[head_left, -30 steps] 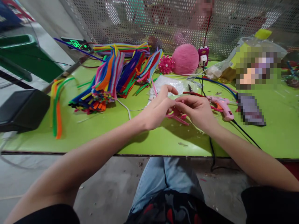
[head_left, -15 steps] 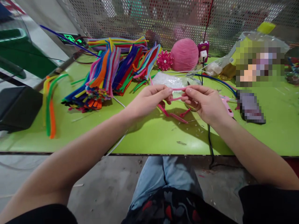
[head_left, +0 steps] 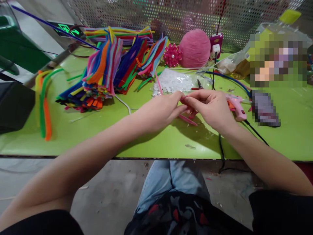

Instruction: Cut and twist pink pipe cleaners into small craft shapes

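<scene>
My left hand (head_left: pixel 168 106) and my right hand (head_left: pixel 209 106) meet over the green table, fingertips together around a pink pipe cleaner (head_left: pixel 184 98), mostly hidden by the fingers. Both hands are closed in a pinch. Just below them a pink strip (head_left: pixel 187 120) shows over the table. Behind the hands lies a clear bag of white beads (head_left: pixel 173 81), with dark-tipped pliers (head_left: pixel 199 85) at its right end. To the right of my right hand is a pink glue gun (head_left: pixel 238 107).
Bundles of coloured pipe cleaners (head_left: pixel 105 68) lie at the back left. A pink ball (head_left: pixel 195 49) and pink flower (head_left: pixel 172 55) stand behind. Right are a blurred dark object (head_left: pixel 265 107) and plastic bag (head_left: pixel 256 42). A black box (head_left: pixel 16 106) is far left; a cable (head_left: pixel 221 150) crosses the front edge.
My hands have come together, and the pink piece that was stretched between them is now mostly covered by fingers. The view has shifted slightly, showing more of the glue gun.
</scene>
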The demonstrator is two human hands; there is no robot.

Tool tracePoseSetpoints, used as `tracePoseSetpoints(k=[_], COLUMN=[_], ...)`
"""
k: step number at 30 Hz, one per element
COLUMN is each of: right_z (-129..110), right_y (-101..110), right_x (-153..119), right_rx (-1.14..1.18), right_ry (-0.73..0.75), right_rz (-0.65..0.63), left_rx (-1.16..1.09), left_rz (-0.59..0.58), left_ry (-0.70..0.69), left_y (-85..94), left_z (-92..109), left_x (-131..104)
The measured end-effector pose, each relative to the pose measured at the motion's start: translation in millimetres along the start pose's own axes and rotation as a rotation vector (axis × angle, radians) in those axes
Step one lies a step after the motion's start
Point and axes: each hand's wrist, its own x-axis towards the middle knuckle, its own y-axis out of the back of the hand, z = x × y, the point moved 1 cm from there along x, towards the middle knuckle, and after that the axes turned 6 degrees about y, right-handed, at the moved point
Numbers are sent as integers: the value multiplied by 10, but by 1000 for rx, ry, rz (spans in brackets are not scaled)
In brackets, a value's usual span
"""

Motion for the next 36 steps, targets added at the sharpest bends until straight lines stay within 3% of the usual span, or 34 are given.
tracePoseSetpoints(k=[3,8,14,19,28,36], right_z=[44,71,-38,-30,-81,-83], right_y=[6,106,275,274,264,202], right_x=[4,56,94,70,31,-26], right_rx=[28,104,-109,-126,-147,-471], right_ry=[5,29,108,144,57,362], right_rz=[12,35,-153,-203,-275,-186], left_rx=[-144,-154,-332,-499,-486,-516], left_rz=[-71,-61,-90,-130,-92,-155], left_ry=[-48,-44,-95,-80,10,-45], left_y=[27,29,96,85,107,103], left_z=[3,-41,-71,-104,-58,-37], left_x=[-5,15,34,60,80,44])
